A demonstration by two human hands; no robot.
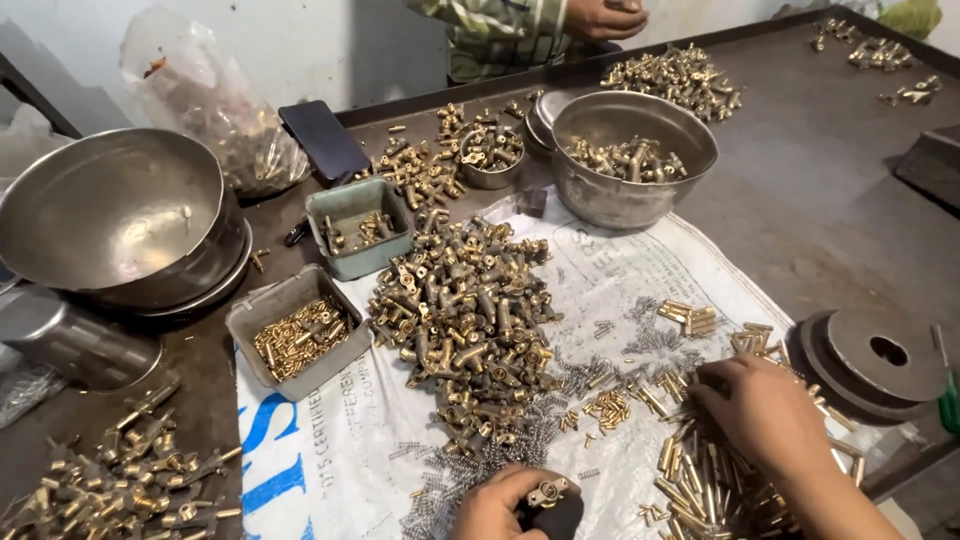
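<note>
The left hand, at the bottom centre of the frame, grips a small T-shaped brass fitting over a dark round block. The right hand, lower right, rests fingers-down, loosely curled, on a scatter of slim brass pins lying on the white printed sack.

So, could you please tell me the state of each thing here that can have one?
Left hand: closed on a small brass fitting over a dark block.
Right hand: palm down, fingers on the loose brass pins.
Large steel bowl: almost empty.
Steel bowl: partly filled with brass parts.
Grey tray: holding small brass pieces.
Phone: screen dark.
</note>
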